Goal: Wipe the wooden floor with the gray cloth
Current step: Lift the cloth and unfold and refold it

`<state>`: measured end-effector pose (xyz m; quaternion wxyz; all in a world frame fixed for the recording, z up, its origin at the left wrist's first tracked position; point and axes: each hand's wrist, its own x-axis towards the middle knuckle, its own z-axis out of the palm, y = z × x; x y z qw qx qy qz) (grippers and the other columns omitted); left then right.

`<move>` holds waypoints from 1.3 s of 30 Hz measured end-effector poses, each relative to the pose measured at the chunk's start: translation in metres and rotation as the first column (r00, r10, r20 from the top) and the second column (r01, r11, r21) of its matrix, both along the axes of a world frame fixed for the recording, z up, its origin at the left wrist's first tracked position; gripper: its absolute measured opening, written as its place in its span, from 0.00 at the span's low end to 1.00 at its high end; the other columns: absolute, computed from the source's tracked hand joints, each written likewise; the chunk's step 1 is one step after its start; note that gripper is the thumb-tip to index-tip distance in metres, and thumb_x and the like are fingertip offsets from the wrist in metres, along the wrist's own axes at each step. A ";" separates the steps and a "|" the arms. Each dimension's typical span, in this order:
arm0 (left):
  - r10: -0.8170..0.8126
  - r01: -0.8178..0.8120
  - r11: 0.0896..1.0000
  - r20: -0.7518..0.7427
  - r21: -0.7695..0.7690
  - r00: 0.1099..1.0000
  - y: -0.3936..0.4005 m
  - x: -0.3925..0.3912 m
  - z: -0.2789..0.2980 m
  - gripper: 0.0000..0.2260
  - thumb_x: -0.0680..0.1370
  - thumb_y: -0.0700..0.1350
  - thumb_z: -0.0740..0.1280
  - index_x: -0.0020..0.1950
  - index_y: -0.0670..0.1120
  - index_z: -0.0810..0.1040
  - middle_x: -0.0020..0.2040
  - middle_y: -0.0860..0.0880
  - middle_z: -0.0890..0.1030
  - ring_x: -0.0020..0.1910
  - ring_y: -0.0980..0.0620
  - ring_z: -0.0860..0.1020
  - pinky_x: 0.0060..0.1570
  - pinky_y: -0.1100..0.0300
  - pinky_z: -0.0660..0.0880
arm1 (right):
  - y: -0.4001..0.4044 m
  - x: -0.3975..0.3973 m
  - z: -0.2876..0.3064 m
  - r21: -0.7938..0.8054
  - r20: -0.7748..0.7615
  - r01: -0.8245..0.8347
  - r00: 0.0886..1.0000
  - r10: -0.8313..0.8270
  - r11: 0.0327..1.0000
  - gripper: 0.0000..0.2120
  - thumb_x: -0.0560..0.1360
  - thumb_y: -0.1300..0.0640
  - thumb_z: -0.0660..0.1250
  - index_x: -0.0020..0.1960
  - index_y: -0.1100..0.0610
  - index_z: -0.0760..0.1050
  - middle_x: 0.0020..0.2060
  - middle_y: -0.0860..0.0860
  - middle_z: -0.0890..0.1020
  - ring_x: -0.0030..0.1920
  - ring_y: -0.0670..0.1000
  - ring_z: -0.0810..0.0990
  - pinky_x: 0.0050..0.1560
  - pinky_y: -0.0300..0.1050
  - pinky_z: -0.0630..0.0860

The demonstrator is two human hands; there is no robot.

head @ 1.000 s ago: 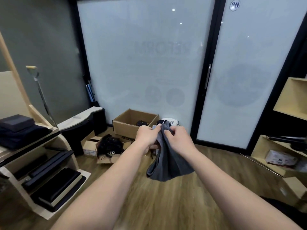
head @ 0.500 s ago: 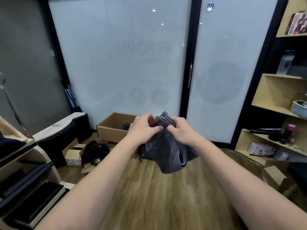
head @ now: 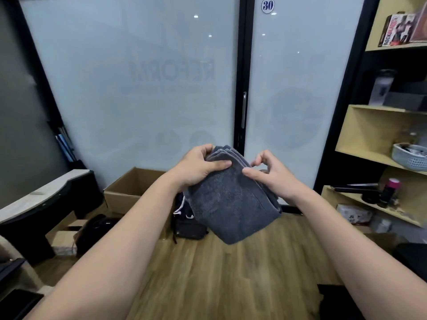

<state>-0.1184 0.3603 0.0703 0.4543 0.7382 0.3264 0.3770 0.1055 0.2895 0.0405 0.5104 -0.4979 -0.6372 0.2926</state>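
The gray cloth (head: 231, 204) is folded into several layers and held in the air in front of me, well above the wooden floor (head: 219, 273). My left hand (head: 198, 168) grips its upper left part, thumb laid across the front. My right hand (head: 270, 174) pinches the layered right edge with thumb and fingers. The lower end of the cloth hangs free.
An open cardboard box (head: 129, 188) and a black bag (head: 187, 225) sit on the floor by the frosted glass doors (head: 150, 88). A black bench (head: 41, 204) stands at left. Wooden shelves (head: 369, 139) with small items line the right wall.
The view has swung right and tilted up. The hanging cloth has been gathered into a neater folded stack, and my hands have shifted apart to its two upper sides.
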 end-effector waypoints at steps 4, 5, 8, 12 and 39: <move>0.085 -0.092 0.994 0.124 0.057 0.989 0.037 0.058 0.025 0.21 0.61 0.58 0.79 0.47 0.49 0.80 0.45 0.51 0.85 0.44 0.53 0.81 0.52 0.51 0.77 | 0.028 0.080 -0.016 0.025 -0.125 0.081 0.989 -0.077 0.996 0.34 0.60 0.19 0.66 0.38 0.52 0.77 0.45 0.47 0.82 0.48 0.46 0.78 0.53 0.47 0.68; 0.100 -0.110 0.992 0.125 0.069 0.987 0.045 0.073 0.030 0.19 0.61 0.59 0.79 0.45 0.51 0.80 0.45 0.51 0.85 0.44 0.53 0.81 0.52 0.51 0.77 | 0.038 0.097 -0.021 0.006 -0.181 0.089 0.980 -0.087 0.996 0.34 0.58 0.18 0.64 0.37 0.49 0.79 0.52 0.48 0.83 0.54 0.46 0.78 0.56 0.48 0.67; 0.130 -0.144 0.987 0.169 0.072 0.977 0.067 0.112 0.042 0.13 0.67 0.53 0.80 0.45 0.51 0.81 0.45 0.50 0.86 0.44 0.53 0.82 0.51 0.52 0.77 | 0.062 0.129 -0.029 -0.050 -0.334 0.103 0.936 -0.114 0.993 0.35 0.52 0.16 0.66 0.40 0.45 0.80 0.55 0.46 0.82 0.56 0.47 0.77 0.55 0.50 0.66; 0.187 -0.187 0.982 0.334 -0.031 0.924 0.095 0.162 0.053 0.10 0.73 0.44 0.77 0.50 0.45 0.80 0.45 0.47 0.86 0.43 0.52 0.83 0.48 0.56 0.79 | 0.090 0.148 -0.047 -0.082 -0.437 0.044 0.896 -0.076 0.996 0.47 0.46 0.17 0.70 0.52 0.49 0.78 0.53 0.44 0.81 0.53 0.48 0.75 0.49 0.45 0.66; -0.195 0.074 0.886 -0.222 -0.458 0.955 0.485 0.379 -0.039 0.13 0.75 0.41 0.74 0.53 0.50 0.73 0.45 0.51 0.82 0.45 0.53 0.80 0.53 0.50 0.73 | 0.392 0.431 0.063 0.005 0.180 0.298 0.939 -0.294 0.955 0.15 0.77 0.54 0.72 0.40 0.64 0.75 0.33 0.50 0.74 0.36 0.47 0.71 0.41 0.47 0.71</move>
